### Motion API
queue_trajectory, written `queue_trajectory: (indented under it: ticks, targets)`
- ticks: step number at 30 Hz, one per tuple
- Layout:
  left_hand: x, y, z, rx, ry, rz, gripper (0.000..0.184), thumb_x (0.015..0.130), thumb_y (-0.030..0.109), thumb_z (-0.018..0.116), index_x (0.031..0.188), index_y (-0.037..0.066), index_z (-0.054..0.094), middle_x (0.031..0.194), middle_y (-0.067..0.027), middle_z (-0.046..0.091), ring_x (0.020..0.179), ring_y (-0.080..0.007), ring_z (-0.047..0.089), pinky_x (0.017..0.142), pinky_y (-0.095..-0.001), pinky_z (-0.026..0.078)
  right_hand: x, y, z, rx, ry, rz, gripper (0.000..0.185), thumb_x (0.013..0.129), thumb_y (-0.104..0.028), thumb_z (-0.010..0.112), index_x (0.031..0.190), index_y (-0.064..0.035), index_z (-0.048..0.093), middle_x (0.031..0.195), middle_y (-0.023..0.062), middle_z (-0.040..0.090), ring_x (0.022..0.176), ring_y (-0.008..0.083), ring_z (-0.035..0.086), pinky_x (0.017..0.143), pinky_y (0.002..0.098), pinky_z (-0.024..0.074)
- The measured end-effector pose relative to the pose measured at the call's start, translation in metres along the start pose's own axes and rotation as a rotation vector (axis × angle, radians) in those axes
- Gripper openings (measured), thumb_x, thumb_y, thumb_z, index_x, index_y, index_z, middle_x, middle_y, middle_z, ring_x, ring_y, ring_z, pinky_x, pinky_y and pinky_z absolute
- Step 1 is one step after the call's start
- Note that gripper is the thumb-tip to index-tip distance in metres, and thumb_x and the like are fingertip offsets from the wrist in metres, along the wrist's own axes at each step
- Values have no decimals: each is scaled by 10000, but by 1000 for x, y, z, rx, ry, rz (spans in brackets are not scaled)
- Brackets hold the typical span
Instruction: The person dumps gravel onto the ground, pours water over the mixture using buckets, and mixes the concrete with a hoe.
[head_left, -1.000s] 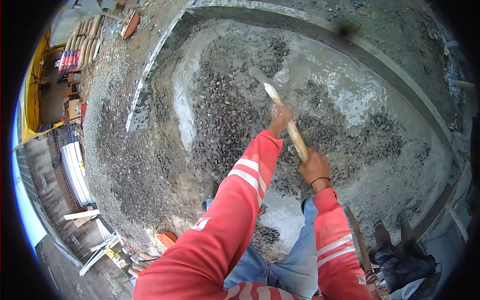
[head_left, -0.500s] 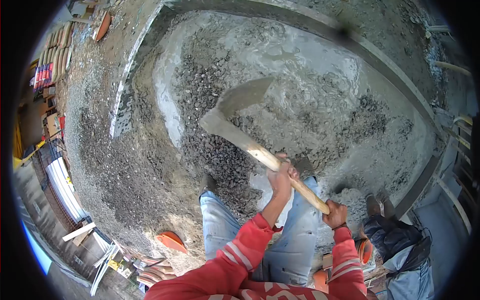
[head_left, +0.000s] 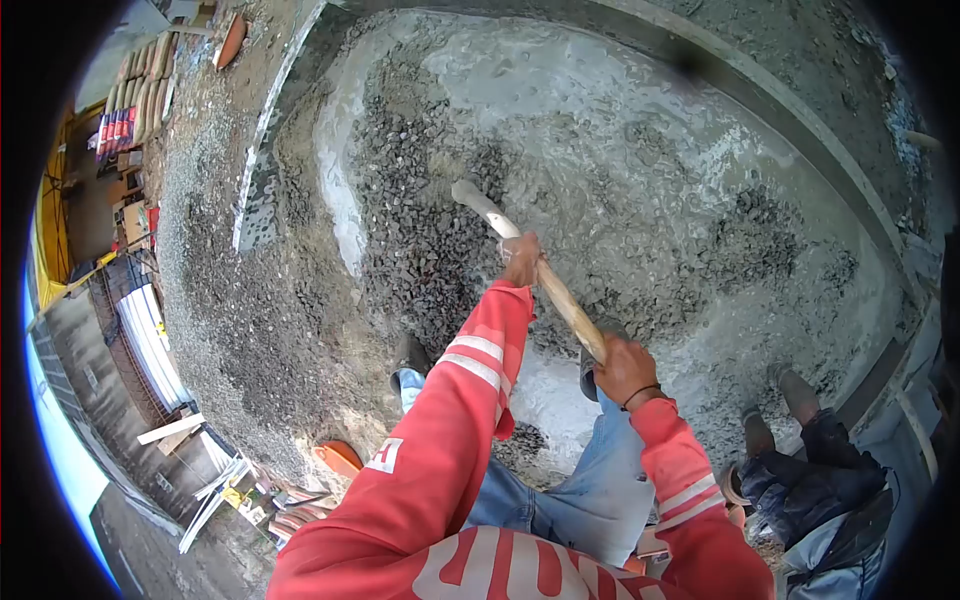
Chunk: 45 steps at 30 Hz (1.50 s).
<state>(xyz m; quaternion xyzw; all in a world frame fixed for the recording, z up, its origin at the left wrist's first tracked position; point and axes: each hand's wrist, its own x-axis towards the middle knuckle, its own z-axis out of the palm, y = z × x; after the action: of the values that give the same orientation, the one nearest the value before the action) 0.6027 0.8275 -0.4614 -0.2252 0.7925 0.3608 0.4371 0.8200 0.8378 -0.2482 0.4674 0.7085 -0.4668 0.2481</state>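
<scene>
Both of my hands are wrapped around the wooden handle of a hoe [head_left: 570, 308]. My left hand [head_left: 520, 259] grips it nearer the head, and my right hand [head_left: 626, 373] closes on the rear end. The hoe's cement-coated neck points away from me over a heap of dark gravel [head_left: 425, 215]; its blade does not show, and I cannot tell how deep it sits in the mix. Wet grey concrete [head_left: 600, 90] spreads beyond and to the right of the gravel.
Boards [head_left: 790, 105] border the concrete at the back and right; a spattered panel [head_left: 262, 190] edges it at left. Another person's legs [head_left: 810, 460] are close at right. Stacked bags [head_left: 140, 90], white pipes [head_left: 152, 345] and an orange object [head_left: 338, 458] lie leftward.
The hoe has come down: its broad blade, visible above the mix before, is now out of sight. My hands have moved forward and my torso leans further over.
</scene>
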Motion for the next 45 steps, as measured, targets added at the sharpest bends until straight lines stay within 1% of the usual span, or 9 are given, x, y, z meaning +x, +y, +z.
queue_trajectory:
  ticks: [10, 16, 21, 25, 28, 30, 37, 39, 45]
  targets:
    - [-284, -183, 104, -156, -546, -228, 139, 896, 104, 539, 972, 66, 430, 656, -41, 488, 462, -144, 495, 392, -296, 443, -256, 176, 25, -107, 293, 297, 252, 656, -91, 619, 890, -38, 540, 663, 252, 574, 666, 465, 579, 616, 517, 478]
    - [-282, -44, 17, -335, -418, -118, 185, 866, 42, 561, 999, 69, 435, 616, -32, 478, 444, -124, 488, 377, -270, 424, -195, 139, 43, -212, 434, 136, 195, 658, -94, 616, 835, -68, 539, 633, 210, 574, 627, 429, 591, 561, 490, 469]
    - [-117, 200, -103, -580, -206, 637, 312, 887, -13, 530, 1149, 46, 371, 656, -41, 475, 468, -115, 463, 391, -267, 413, 78, -83, 36, 22, 486, -361, 292, 682, -102, 652, 952, -79, 544, 712, 169, 615, 656, 391, 606, 568, 479, 470]
    - [57, 311, -171, -175, 156, 722, 204, 866, 124, 574, 765, 50, 413, 590, -31, 452, 428, -127, 443, 388, -264, 406, 192, -233, 40, 107, 343, -467, 267, 739, -138, 637, 986, -79, 555, 762, 223, 634, 743, 445, 607, 673, 521, 491]
    - [114, 236, -145, 83, 82, 413, 98, 841, 104, 510, 812, 10, 502, 591, -59, 503, 442, -188, 510, 407, -325, 433, 177, -202, 61, 85, 165, -245, 326, 734, -178, 673, 1029, -79, 575, 841, 218, 661, 810, 434, 639, 740, 516, 517]
    - [111, 136, -95, 257, 231, 265, 255, 826, 119, 516, 929, -110, 563, 615, -121, 568, 489, -229, 577, 452, -383, 476, 136, -143, 63, 11, 79, -98, 308, 733, -178, 671, 1011, -75, 587, 865, 209, 666, 841, 421, 644, 759, 510, 517]
    - [-76, -2, 1, 142, -179, 132, 145, 840, 115, 530, 741, 18, 490, 582, -83, 503, 456, -194, 515, 426, -359, 472, -52, -10, 5, -8, 97, 109, 310, 711, -167, 648, 986, -60, 553, 797, 215, 647, 791, 416, 634, 718, 530, 502]
    - [-135, -39, 26, -251, -313, -290, 164, 854, 115, 530, 718, 50, 465, 590, -49, 472, 470, -176, 490, 445, -345, 482, -123, 34, 9, -33, 154, 203, 276, 697, -165, 642, 926, -64, 526, 710, 203, 627, 716, 429, 618, 671, 538, 494]
    - [-281, -147, 68, -233, -548, -503, 116, 809, 132, 580, 766, 82, 485, 619, -29, 454, 507, -169, 484, 512, -339, 486, -278, 161, 55, -103, 302, 361, 211, 674, -131, 669, 823, -86, 526, 657, 197, 610, 646, 429, 605, 588, 526, 468]
